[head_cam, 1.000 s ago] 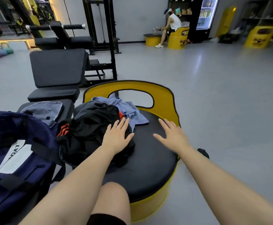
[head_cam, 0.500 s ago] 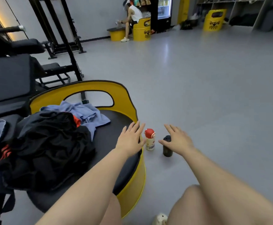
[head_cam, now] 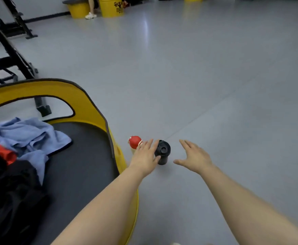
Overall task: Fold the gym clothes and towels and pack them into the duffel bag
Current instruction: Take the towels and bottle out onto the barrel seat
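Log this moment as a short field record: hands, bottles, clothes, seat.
left hand: open, fingers spread, over the floor at the black bottle's left side; contact unclear
right hand: open, holds nothing, right of the black bottle
black bottle: upright on the floor
red-capped bottle: on the floor beside the seat, partly hidden by the left hand
blue cloth: crumpled, unfolded, on the seat
black clothes: heaped, unfolded
yellow seat: black cushion

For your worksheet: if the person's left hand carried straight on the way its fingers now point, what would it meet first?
Probably the black bottle on the floor; the left hand already overlaps its left side, though contact is unclear.
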A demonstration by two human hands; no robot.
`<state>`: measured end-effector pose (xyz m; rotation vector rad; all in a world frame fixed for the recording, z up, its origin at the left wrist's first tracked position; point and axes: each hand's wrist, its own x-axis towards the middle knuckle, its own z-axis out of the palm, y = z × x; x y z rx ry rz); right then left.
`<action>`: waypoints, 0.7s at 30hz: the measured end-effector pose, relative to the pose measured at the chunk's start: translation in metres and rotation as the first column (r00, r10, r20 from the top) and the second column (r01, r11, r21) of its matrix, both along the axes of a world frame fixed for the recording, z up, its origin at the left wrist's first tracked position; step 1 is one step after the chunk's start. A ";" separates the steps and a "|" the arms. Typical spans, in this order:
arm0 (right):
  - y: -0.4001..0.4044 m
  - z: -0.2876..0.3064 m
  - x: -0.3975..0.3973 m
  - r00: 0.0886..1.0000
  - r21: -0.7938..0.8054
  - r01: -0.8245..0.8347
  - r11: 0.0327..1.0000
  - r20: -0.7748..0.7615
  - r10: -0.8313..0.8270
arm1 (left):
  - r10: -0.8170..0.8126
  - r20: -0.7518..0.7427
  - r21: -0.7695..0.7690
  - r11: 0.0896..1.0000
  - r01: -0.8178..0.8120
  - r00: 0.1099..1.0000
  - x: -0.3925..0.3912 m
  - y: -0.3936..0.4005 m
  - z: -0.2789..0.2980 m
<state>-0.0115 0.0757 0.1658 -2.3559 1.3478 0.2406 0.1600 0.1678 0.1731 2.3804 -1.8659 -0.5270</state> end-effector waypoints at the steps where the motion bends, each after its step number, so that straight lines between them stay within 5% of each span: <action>1: -0.007 -0.012 0.003 1.000 0.017 0.002 1.000 -0.007 -0.002 | 0.017 -0.017 0.023 1.000 -0.017 1.000 0.002 -0.009 -0.011; 21: -0.106 -0.207 0.081 0.996 0.170 -0.044 0.984 0.080 0.031 | 0.102 -0.038 0.327 0.941 -0.084 0.994 0.043 -0.129 -0.189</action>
